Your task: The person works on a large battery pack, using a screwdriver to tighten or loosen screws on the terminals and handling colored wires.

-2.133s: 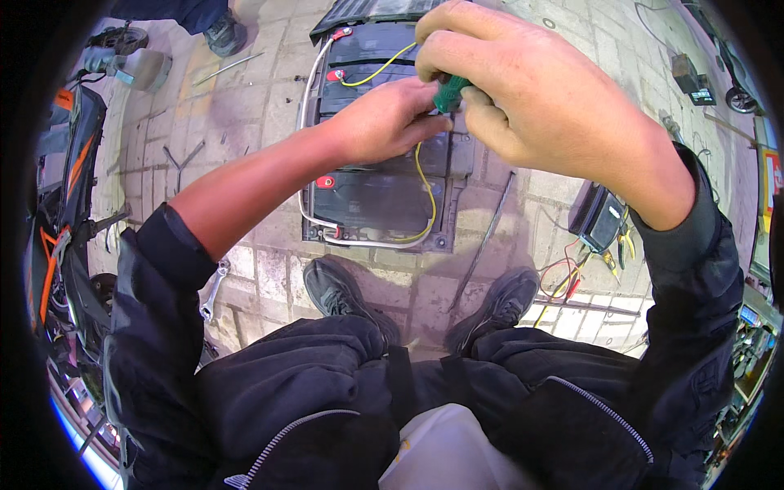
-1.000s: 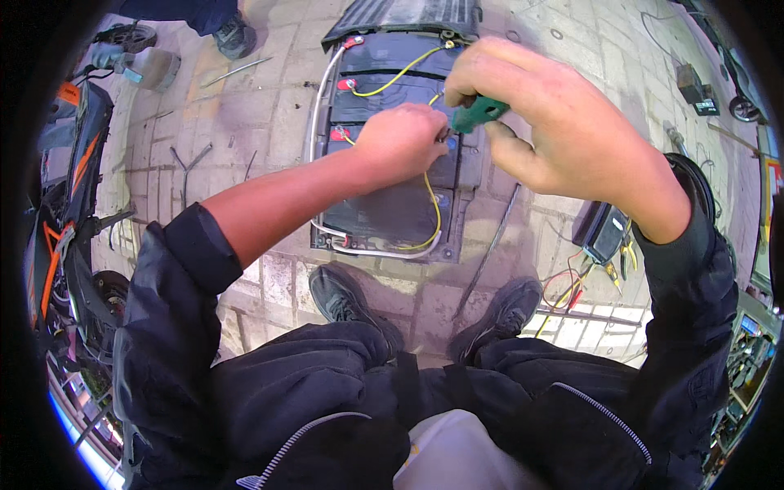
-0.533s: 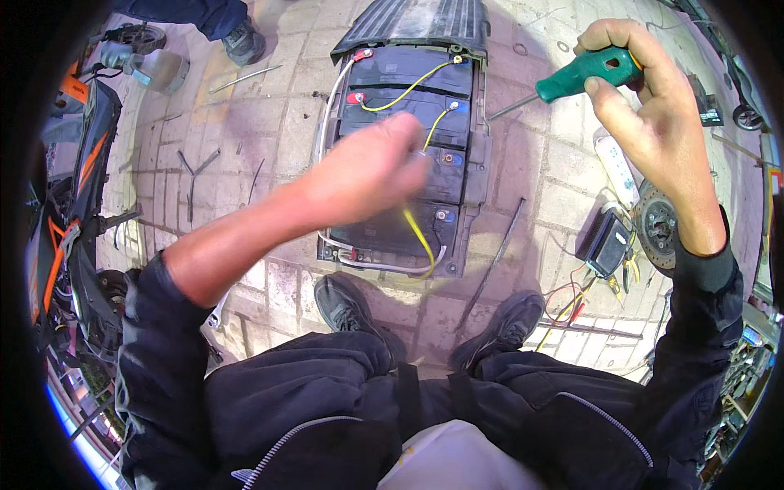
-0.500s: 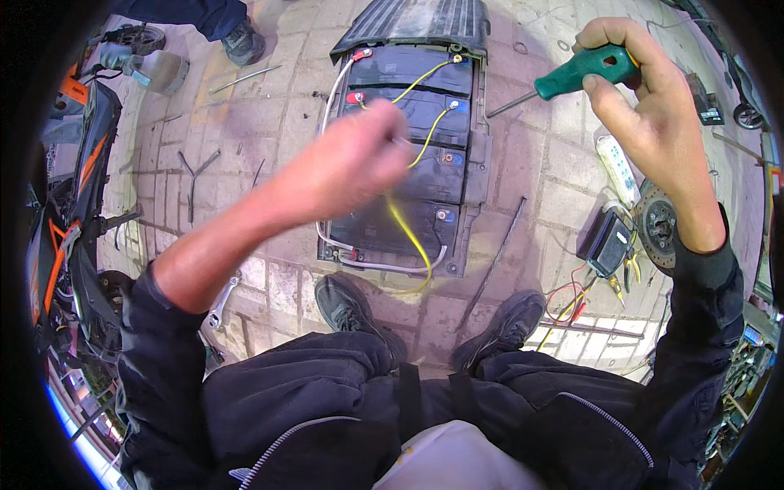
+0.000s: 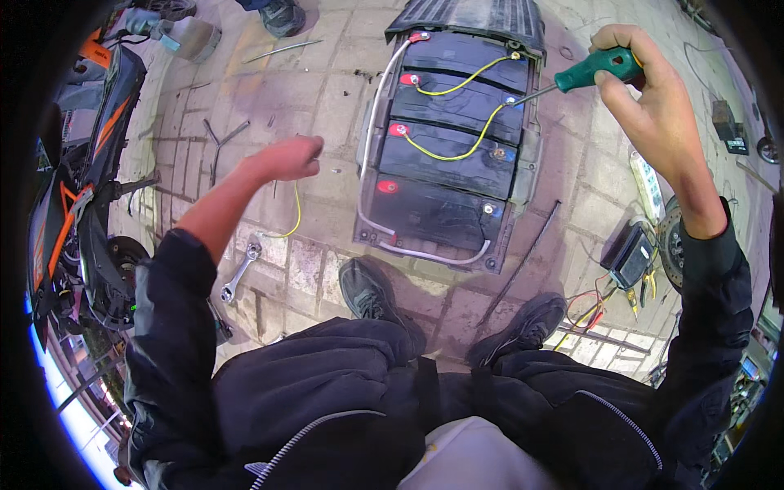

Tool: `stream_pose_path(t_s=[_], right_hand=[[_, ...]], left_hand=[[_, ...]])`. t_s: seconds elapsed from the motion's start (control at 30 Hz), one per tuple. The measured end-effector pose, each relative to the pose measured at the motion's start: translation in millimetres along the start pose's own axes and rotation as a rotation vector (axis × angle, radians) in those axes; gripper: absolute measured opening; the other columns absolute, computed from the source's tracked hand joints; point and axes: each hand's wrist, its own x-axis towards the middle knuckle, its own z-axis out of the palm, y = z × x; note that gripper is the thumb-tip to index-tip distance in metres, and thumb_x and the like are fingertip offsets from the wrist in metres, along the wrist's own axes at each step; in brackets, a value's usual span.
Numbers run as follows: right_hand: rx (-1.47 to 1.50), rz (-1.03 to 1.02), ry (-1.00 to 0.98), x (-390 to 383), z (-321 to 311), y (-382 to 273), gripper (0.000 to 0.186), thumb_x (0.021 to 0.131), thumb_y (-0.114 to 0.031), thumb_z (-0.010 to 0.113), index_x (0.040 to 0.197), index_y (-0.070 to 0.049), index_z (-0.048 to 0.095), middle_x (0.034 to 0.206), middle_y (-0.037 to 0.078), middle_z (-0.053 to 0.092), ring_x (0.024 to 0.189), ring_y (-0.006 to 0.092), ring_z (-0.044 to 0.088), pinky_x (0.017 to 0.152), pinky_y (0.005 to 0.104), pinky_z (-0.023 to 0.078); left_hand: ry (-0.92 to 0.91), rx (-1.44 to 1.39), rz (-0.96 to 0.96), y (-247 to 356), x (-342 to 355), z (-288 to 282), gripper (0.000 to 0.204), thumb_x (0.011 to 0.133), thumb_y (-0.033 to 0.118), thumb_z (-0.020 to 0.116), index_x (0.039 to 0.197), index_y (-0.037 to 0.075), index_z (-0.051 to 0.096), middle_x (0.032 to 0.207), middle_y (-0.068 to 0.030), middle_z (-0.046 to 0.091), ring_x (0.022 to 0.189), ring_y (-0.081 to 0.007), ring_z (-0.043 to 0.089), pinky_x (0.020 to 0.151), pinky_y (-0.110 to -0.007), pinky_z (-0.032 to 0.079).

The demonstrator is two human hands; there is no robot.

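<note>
My right hand [image 5: 645, 110] grips a green-handled screwdriver [image 5: 592, 72] in the air at the upper right, its shaft pointing leftward over a battery pack's edge. My left hand [image 5: 290, 158], left of the pack, is closed on a loose yellow wire [image 5: 296, 212] that dangles and curves beneath it. The black battery pack [image 5: 441, 212] lies in a tray on the pavement, with red and blue terminal tabs. A white cable [image 5: 365, 147] runs along its left side and front, and short yellow wires [image 5: 449, 153] link the upper batteries.
A dark scooter with orange trim [image 5: 77, 204] stands left. On the paving [image 5: 327, 90] lie a wrench [image 5: 241, 272], metal rods, a jug [image 5: 196, 37], a power strip [image 5: 645, 181], a tool pouch [image 5: 629, 253], pliers and a brake disc [image 5: 674, 245]. Another person's shoe [image 5: 282, 15] is at the top.
My left hand has moved from over the batteries out to the left, carrying the lower yellow wire off the pack. My right hand has lifted the screwdriver to the upper right. The view has shifted.
</note>
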Motion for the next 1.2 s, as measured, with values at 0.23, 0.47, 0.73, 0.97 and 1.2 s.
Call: stream_pose_path(t_s=[0.23,0.47,0.73,0.97,1.2], right_hand=[[0.038,0.001,0.038,5.2,8.1,-11.3,0.025,0.087,-0.005,0.061,0.112,-0.003,0.059,0.095,0.006,0.062,0.089,0.0157,0.059,0.083,0.0295,0.048],[0.188,-0.018,0.057,9.1,11.6,-6.6,0.023,0.08,-0.003,0.061,0.102,-0.002,0.057,0.082,0.006,0.061,0.077,0.0139,0.059,0.073,0.0291,0.049],[0.115,-0.044,0.06,12.6,15.8,-4.2,0.022,0.08,-0.005,0.062,0.101,-0.004,0.058,0.082,0.008,0.062,0.074,0.0169,0.061,0.07,0.0313,0.05],[-0.164,-0.222,0.022,28.3,10.9,-15.0,0.016,0.089,-0.018,0.067,0.093,-0.003,0.063,0.079,0.013,0.064,0.072,0.0206,0.063,0.065,0.036,0.05],[1.081,0.068,0.328,47.1,71.0,3.6,0.032,0.099,-0.018,0.055,0.071,-0.002,0.058,0.06,0.008,0.058,0.054,0.0179,0.056,0.055,0.0282,0.045]], left_hand=[[0.08,0.126,0.019,-7.4,53.9,61.8,0.019,0.08,0.007,0.059,0.096,0.0,0.054,0.099,-0.0212,0.059,0.101,-0.0405,0.057,0.086,-0.049,0.049],[0.067,0.125,-0.137,24.1,48.9,39.3,0.029,0.084,0.012,0.063,0.113,0.007,0.06,0.114,-0.0162,0.061,0.108,-0.0376,0.061,0.091,-0.046,0.051],[0.372,-0.261,-0.204,25.8,30.0,4.7,0.031,0.09,0.023,0.063,0.115,0.004,0.063,0.11,-0.0163,0.069,0.1,-0.0339,0.067,0.088,-0.042,0.052],[0.598,-0.587,0.145,137.8,18.7,-100.6,0.04,0.092,0.028,0.065,0.119,-0.002,0.063,0.104,-0.0135,0.071,0.098,-0.0179,0.067,0.087,-0.033,0.052],[0.157,-0.742,0.583,254.1,105.2,-143.5,0.043,0.083,0.021,0.074,0.118,-0.002,0.062,0.106,-0.0089,0.068,0.099,-0.0174,0.062,0.088,-0.03,0.049]])
